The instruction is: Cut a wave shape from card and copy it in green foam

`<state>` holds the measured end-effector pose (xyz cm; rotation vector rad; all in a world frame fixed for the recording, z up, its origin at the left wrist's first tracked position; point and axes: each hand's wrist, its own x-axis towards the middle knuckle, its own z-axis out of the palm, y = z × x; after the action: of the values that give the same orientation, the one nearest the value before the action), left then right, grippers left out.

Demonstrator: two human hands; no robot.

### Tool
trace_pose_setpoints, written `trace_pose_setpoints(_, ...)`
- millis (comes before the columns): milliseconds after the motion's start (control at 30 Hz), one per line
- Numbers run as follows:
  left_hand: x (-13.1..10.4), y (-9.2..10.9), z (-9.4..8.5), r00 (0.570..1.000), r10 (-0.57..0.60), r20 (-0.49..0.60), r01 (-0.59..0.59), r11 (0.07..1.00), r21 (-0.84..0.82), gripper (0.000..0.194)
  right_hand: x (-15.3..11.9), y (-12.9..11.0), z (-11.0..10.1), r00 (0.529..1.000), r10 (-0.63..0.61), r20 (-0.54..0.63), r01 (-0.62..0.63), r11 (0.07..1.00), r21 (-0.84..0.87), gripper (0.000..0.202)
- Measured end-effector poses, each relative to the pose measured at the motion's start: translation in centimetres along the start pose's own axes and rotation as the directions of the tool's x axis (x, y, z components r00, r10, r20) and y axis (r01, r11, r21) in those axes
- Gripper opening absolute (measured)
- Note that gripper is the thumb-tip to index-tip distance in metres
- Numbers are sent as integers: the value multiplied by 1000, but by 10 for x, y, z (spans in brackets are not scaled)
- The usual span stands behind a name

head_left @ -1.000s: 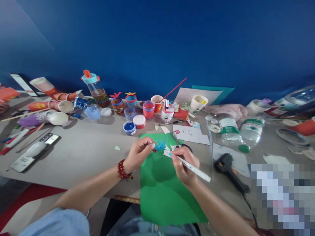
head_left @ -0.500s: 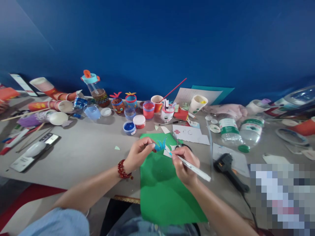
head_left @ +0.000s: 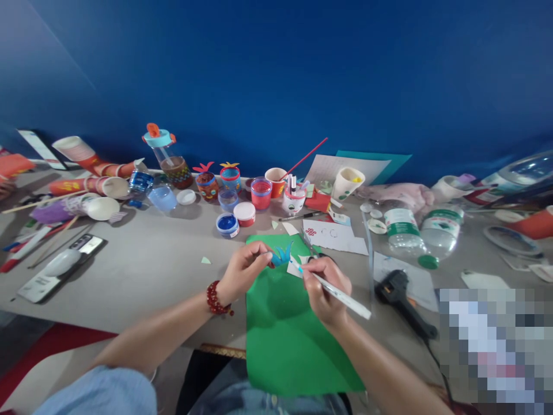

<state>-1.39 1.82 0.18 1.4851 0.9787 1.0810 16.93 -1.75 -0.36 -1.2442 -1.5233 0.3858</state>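
Between the thumb and fingers of my left hand [head_left: 248, 266] is a small blue paper cutout [head_left: 283, 255] with pointed, leaf-like tips. My right hand [head_left: 326, 288] grips a white marker [head_left: 343, 297] with a light blue tip end, held like a pen. The marker's tip is close to the cutout's right edge; whether they touch I cannot tell. Both hands are above a green sheet [head_left: 289, 340]. Behind the right hand, partly hidden, lie scissors [head_left: 310, 242] and a white paper scrap [head_left: 294, 268].
Paint jars stand at the back, among them an open blue paint jar [head_left: 227, 223] and a red paint jar [head_left: 261, 193]. A black glue gun [head_left: 401, 300] lies to the right, near plastic bottles [head_left: 404, 227]. A phone [head_left: 63, 268] and a tumbler [head_left: 173, 164] are on the left.
Almost nothing differs. The marker and my right hand have shifted very slightly; my left hand keeps the blue cutout in the same place.
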Motion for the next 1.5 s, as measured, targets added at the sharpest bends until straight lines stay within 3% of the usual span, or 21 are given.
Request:
trace_pose_setpoints(600,0,-2,-1,1000,-5,9,6,1000,-18,25,-6,6,-2,999,-33,21,31,997,77,9)
trace_pose_setpoints(800,-1,-6,1,999,-50,1,50,992,-114,24,3,7,4,975,201,-92,-163,936,313,14)
trace_pose_setpoints(1000,-1,-5,1,997,-49,59,54,993,-102,26,22,4,6,935,354,39,-333,832,444,23)
trace_pose_setpoints(1267,-2,-1,-1,991,-39,130,48,997,-64,27,19,6,6,928,359,102,-364,811,458,25)
trace_pose_setpoints(1500,-3,2,7,973,-172,156,205,950,-236,28,16,2,9,926,373,58,-351,792,500,26)
